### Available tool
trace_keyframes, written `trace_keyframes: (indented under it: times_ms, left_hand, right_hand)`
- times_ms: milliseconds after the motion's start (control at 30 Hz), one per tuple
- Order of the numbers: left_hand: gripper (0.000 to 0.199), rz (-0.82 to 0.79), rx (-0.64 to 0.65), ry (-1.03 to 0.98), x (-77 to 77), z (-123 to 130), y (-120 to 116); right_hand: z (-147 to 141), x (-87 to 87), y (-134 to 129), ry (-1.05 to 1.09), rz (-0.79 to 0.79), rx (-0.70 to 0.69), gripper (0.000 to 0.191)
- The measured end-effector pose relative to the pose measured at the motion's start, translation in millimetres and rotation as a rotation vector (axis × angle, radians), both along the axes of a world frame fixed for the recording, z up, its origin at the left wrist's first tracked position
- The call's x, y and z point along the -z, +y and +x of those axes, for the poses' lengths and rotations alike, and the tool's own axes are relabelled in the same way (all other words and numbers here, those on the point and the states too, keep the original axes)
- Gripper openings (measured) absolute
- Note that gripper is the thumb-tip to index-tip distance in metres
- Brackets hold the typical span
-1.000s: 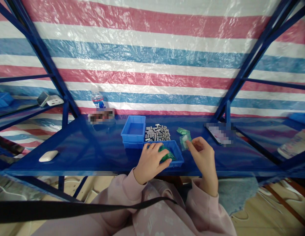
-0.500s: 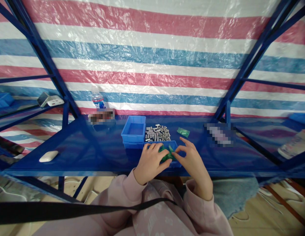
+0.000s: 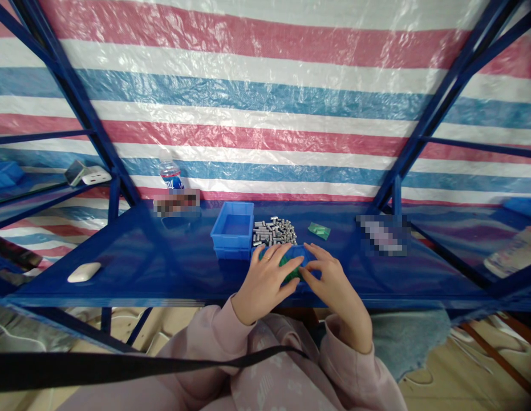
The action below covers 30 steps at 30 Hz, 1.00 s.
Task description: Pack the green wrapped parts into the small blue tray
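Note:
Over a small blue bin [image 3: 297,250] near the table's front edge, my left hand [image 3: 267,281] is spread, thumb and fingers apart. It covers much of the bin and of the green pieces [image 3: 292,275] inside. From the right, my right hand [image 3: 333,279] reaches to the bin, its thumb and one finger pressed together at the tips. Whatever lies between them is too small to make out. Behind the bin is a heap of short silvery metal cylinders [image 3: 276,230]. A green packet [image 3: 319,230] lies to the right of the heap.
Left of the heap stand stacked blue bins [image 3: 233,225]. A white rounded case [image 3: 84,272] rests at the table's left end. Farther back are a bottle [image 3: 171,176] and a blurred item [image 3: 177,202]; another blurred item [image 3: 381,233] lies right. Blue frame posts [image 3: 419,137] flank the table.
My left hand's fingers have shifted slightly right over the bin. My right hand's raised finger has come down and left, closer to the bin.

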<state>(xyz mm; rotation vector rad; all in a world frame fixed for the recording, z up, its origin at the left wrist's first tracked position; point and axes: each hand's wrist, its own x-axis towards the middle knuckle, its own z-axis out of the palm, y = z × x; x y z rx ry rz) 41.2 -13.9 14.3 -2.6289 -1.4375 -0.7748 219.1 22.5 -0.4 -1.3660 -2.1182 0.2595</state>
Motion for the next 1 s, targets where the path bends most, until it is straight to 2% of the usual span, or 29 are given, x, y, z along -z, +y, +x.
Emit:
trace_keyframes:
  times_ms: [167,300,367,500,600,700,800,900,1000]
  left_hand:
    - [0.034,-0.016,0.094,0.039,2.0,6,0]
    - [0.030,-0.044,0.078,0.043,3.5,7,2]
    - [0.027,-0.049,0.075,0.036,3.3,7,2]
    - [0.024,-0.063,0.075,0.014,2.9,6,1]
    - [0.023,-0.064,0.077,0.014,2.9,6,1]
    - [0.023,-0.055,0.075,0.018,3.0,7,1]
    - [0.023,-0.049,0.073,0.018,3.3,7,1]
    - [0.023,-0.050,0.077,0.019,3.7,6,1]
    - [0.024,-0.051,0.076,0.019,3.8,6,1]
  right_hand:
    - [13,3.9,1,0.015,-0.076,-0.074,0.022]
    - [27,0.5,10,0.117,-0.105,-0.142,0.028]
    - [31,-1.6,23,0.118,-0.090,-0.095,0.029]
    - [31,2.2,55,0.042,-0.075,0.217,0.032]
    - [26,12.7,72,0.012,-0.060,0.355,0.047]
    - [21,24.5,81,-0.039,-0.084,0.375,0.057]
    - [20,31.5,84,-0.108,-0.164,0.344,0.049]
    - [23,30.0,82,-0.172,-0.219,0.324,0.039]
    - [25,22.8,76,-0.227,-0.239,0.327,0.039]
